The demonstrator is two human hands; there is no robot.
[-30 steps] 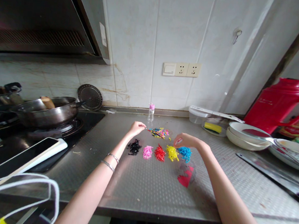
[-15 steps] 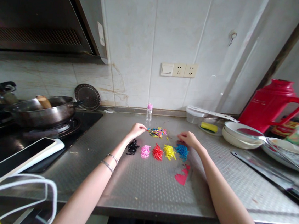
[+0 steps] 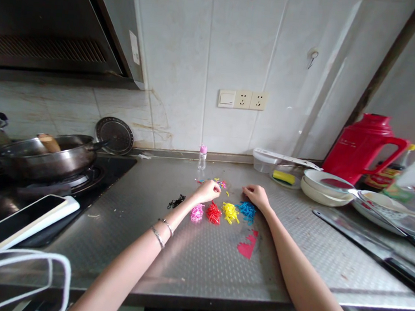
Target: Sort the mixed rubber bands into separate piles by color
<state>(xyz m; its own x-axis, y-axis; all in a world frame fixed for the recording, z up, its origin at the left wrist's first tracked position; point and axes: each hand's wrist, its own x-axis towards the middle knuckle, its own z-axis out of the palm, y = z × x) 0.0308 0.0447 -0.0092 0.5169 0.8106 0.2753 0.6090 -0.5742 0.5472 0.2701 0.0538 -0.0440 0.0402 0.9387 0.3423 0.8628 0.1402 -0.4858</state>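
Fingers pinched together, my left hand (image 3: 208, 191) is above the counter between the mixed pile and the red pile; anything in its fingertips is too small to make out. Partly behind it lies a mixed pile of small coloured rubber bands (image 3: 221, 182). Sorted piles form a row in front: black bands (image 3: 176, 201), partly covered by my left arm, pink bands (image 3: 197, 213), red bands (image 3: 214, 213), yellow bands (image 3: 231, 212) and blue bands (image 3: 247, 212). My right hand (image 3: 257, 196), fingers curled, is just behind the blue pile; what it holds, if anything, is hidden.
A small clear bottle with pink cap (image 3: 202, 158) stands behind the mixed pile. A torn red scrap (image 3: 247, 246) lies in front. On the right are a knife (image 3: 354, 239), bowls (image 3: 324, 191) and a red thermos (image 3: 364, 147); on the left, a pan (image 3: 50, 154) and a phone (image 3: 18, 224).
My left hand has moved right from the left edge of the mixed pile, now partly covering it. My right hand stays near the blue pile. The view has shifted slightly.
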